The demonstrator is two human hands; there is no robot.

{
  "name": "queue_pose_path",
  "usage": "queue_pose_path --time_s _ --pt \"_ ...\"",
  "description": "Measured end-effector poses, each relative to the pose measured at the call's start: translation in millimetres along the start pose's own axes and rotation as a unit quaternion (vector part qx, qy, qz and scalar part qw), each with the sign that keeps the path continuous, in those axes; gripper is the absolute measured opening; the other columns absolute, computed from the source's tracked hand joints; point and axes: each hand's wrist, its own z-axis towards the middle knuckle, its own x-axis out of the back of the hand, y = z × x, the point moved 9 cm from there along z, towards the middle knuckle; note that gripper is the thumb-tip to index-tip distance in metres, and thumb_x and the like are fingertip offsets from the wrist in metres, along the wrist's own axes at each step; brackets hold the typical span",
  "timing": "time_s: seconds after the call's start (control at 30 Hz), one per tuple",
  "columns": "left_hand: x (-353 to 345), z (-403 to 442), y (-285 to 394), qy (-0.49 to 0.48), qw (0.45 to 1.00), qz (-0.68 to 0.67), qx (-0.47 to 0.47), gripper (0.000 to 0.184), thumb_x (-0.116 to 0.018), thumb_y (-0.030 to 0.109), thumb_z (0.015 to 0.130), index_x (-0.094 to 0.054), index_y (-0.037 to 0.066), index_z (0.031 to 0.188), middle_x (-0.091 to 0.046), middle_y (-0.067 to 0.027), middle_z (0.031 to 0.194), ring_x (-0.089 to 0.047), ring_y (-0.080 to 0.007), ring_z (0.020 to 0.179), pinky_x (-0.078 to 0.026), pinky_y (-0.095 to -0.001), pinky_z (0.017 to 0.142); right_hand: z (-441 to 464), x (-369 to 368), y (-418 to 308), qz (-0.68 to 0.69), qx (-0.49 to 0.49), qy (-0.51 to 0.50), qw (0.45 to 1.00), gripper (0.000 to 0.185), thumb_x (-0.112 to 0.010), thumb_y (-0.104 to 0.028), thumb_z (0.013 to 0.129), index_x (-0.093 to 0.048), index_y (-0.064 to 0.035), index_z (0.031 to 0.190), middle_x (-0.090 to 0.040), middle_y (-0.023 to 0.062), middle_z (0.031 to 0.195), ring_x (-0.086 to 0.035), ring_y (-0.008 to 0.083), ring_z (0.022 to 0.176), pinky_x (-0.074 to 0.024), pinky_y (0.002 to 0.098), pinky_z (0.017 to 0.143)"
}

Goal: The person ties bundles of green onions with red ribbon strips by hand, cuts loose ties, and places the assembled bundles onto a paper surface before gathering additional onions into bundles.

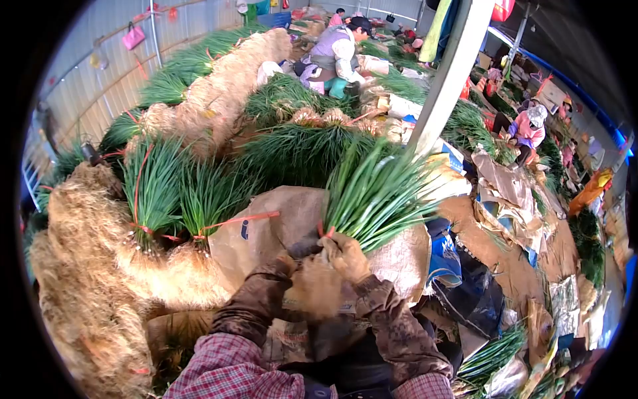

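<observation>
A bunch of green onions (375, 199) is held in front of me, its leaves fanning up and to the right. My right hand (349, 258), in a tan glove, is closed around the bunch near its base. A red tie (325, 230) shows just above that grip. Pale, blurred roots (316, 286) hang below, between my forearms. My left hand (287, 263) is close against the left side of the bunch; its fingers are smeared and partly hidden. Brown paper sacking (279, 229) lies behind both hands.
Tied onion bunches (156, 193) stand at the left, beside a long heap of fibrous roots (86, 266). A slanted white post (452, 76) rises at right centre. Co-workers sit farther back, one in a purple vest (325, 48). Loose onions (495, 356) lie at lower right.
</observation>
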Motion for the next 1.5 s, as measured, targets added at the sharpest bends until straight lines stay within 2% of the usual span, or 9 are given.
queue_pose_path --time_s 0.2,0.27,0.37,0.47,0.67,0.83,1.0,1.07,1.5 --pt "45 -81 25 -0.032 0.967 -0.051 0.247 0.035 -0.056 0.017 0.09 -0.05 0.009 0.124 -0.056 -0.0047 0.098 -0.052 -0.0172 0.087 -0.045 -0.0337 0.077 16 -55 100 0.079 -0.139 -0.085 0.983 0.026 -0.047 -0.02 0.096 -0.059 0.0032 0.098 -0.057 0.0021 0.069 -0.051 0.0094 0.058 -0.0434 0.0256 0.054" --pt "78 -109 -29 -0.026 0.942 0.135 0.307 0.068 -0.063 0.051 0.075 -0.049 0.004 0.123 -0.06 -0.0193 0.11 -0.057 -0.0352 0.102 -0.045 -0.0422 0.086 1 -72 149 0.089 -0.206 -0.111 0.968 0.027 -0.048 -0.021 0.096 -0.06 0.0041 0.096 -0.059 0.0044 0.07 -0.053 0.0114 0.059 -0.0443 0.0268 0.056" --pt "65 -85 118 0.031 0.854 0.446 0.265 0.038 -0.066 0.019 0.076 -0.055 0.007 0.111 -0.063 -0.0138 0.096 -0.062 -0.0268 0.08 -0.048 -0.0416 0.068 -7 -62 173 0.113 -0.271 -0.058 0.954 0.028 -0.048 -0.021 0.096 -0.061 0.0041 0.094 -0.06 0.0056 0.07 -0.054 0.0115 0.059 -0.0447 0.0275 0.056" --pt "0 -75 165 0.038 0.751 0.623 0.214 0.045 -0.057 0.02 0.074 -0.049 -0.002 0.113 -0.051 -0.0252 0.119 -0.05 -0.0353 0.112 -0.038 -0.0531 0.09 6 -57 174 -0.01 -0.215 -0.062 0.975 0.03 -0.047 -0.023 0.096 -0.061 0.0036 0.094 -0.059 0.0065 0.07 -0.054 0.0123 0.062 -0.0445 0.0294 0.058" --pt "-14 -106 98 0.315 0.656 0.674 0.129 0.049 -0.047 0.021 0.082 -0.042 -0.002 0.125 -0.047 -0.0226 0.126 -0.043 -0.0368 0.119 -0.027 -0.0512 0.104 8 -57 143 -0.078 -0.252 -0.089 0.96 0.026 -0.052 -0.022 0.09 -0.061 0.0023 0.092 -0.063 0.0181 0.078 -0.061 0.0295 0.071 -0.0461 0.0372 0.064" --pt "28 -112 54 0.407 0.695 0.554 0.209 0.041 -0.053 0.02 0.077 -0.05 0.003 0.114 -0.056 -0.0167 0.112 -0.046 -0.0353 0.112 -0.022 -0.0487 0.107 -3 -89 152 -0.188 -0.188 -0.145 0.953 0.029 -0.058 -0.028 0.08 -0.067 -0.0012 0.086 -0.064 0.0212 0.078 -0.064 0.0321 0.075 -0.0485 0.0391 0.068" --pt "33 -101 95 0.18 0.742 0.589 0.264 0.061 -0.073 0.032 0.057 -0.051 0.009 0.11 -0.06 -0.0119 0.104 -0.053 -0.0299 0.103 -0.038 -0.0427 0.089 -24 -106 172 -0.13 -0.285 -0.152 0.937 0.027 -0.049 -0.023 0.088 -0.065 -0.0013 0.084 -0.059 0.0079 0.068 -0.054 0.0178 0.06 -0.0444 0.0328 0.058" --pt "38 -97 82 0.18 0.749 0.571 0.283 0.071 -0.077 0.034 0.049 -0.051 0.01 0.111 -0.061 -0.0132 0.103 -0.054 -0.0306 0.103 -0.037 -0.0436 0.089 -34 -107 148 -0.109 -0.339 -0.153 0.922 0.03 -0.047 -0.024 0.088 -0.063 0.0015 0.094 -0.061 0.0194 0.085 -0.057 0.0337 0.078 -0.0451 0.0397 0.07" --pt "42 -103 63 0.184 0.785 0.525 0.271 0.04 -0.062 0.031 0.066 -0.056 0.016 0.101 -0.064 -0.0104 0.096 -0.059 -0.0296 0.094 -0.038 -0.0427 0.085 -89 -110 113 0.086 -0.32 -0.027 0.943 0.021 -0.045 -0.009 0.084 -0.062 0.002 0.082 -0.057 0.0088 0.065 -0.053 0.0175 0.061 -0.0421 0.0302 0.06"
